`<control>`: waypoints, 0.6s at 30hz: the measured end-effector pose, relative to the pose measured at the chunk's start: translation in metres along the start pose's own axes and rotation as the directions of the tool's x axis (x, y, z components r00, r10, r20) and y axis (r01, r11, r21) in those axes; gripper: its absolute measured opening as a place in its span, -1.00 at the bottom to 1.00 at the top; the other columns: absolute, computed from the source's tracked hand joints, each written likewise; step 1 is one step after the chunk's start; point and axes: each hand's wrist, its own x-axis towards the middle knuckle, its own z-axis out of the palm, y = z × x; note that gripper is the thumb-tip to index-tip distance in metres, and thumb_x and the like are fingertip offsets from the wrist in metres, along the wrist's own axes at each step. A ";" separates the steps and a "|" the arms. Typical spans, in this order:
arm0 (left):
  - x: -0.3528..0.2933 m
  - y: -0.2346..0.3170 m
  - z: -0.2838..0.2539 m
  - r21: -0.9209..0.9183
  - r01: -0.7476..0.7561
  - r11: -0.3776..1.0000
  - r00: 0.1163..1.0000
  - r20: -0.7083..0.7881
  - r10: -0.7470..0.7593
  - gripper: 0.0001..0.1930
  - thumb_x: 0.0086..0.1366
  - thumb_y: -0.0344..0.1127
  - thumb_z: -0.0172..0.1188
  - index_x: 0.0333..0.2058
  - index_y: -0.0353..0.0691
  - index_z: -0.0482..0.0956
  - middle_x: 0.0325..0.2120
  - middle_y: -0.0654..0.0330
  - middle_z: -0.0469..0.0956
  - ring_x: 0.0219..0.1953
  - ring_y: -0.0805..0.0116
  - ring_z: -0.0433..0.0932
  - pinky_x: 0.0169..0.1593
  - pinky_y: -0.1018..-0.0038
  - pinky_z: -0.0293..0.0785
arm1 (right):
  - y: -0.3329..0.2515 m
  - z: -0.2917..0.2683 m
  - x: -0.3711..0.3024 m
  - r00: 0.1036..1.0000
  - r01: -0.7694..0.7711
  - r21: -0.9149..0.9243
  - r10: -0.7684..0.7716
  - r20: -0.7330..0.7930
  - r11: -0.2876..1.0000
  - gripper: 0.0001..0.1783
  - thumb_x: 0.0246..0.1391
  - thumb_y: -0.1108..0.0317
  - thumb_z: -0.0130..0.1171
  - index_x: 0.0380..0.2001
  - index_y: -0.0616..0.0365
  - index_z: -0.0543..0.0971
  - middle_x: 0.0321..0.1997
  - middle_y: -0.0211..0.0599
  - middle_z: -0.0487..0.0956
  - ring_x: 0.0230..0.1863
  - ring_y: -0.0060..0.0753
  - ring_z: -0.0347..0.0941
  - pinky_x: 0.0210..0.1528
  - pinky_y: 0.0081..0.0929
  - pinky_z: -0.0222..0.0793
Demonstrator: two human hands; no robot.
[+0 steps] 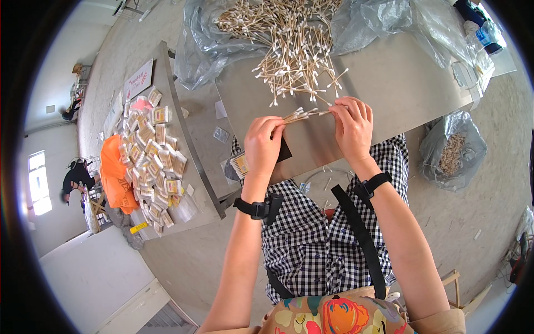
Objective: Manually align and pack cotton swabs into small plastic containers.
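My left hand (262, 143) is closed on a small bundle of cotton swabs (299, 115), whose white tips point to the right. My right hand (354, 128) has its fingers pinched together at a cotton swab (324, 113) close to the bundle's tips. Both hands are over the near part of a metal table (384, 78). Just beyond them, a large heap of loose cotton swabs (297, 55) with wooden sticks spreads over the table from clear plastic sheeting (370, 25). A small filled swab packet (240, 165) shows beside my left wrist, partly hidden.
At left, a second table (197, 161) carries a pile of packed swab packets (150, 150) and an orange bag (115, 172). A plastic-lined bin (467, 153) with swab bits stands on the floor at right. A person (78, 177) is in the far left background.
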 end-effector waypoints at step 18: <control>-0.018 0.031 0.011 -0.010 -0.079 0.997 0.995 0.067 0.080 -0.89 0.03 -0.49 0.38 -0.42 -0.21 0.65 -0.29 0.26 0.61 -0.20 0.19 0.56 -0.13 0.32 0.51 | -0.011 0.001 0.022 0.927 0.084 0.261 -0.171 0.333 0.962 -0.71 -0.12 0.58 0.21 -0.27 0.07 0.70 -0.25 -0.45 0.60 -0.08 -0.29 0.45 0.08 -0.34 0.32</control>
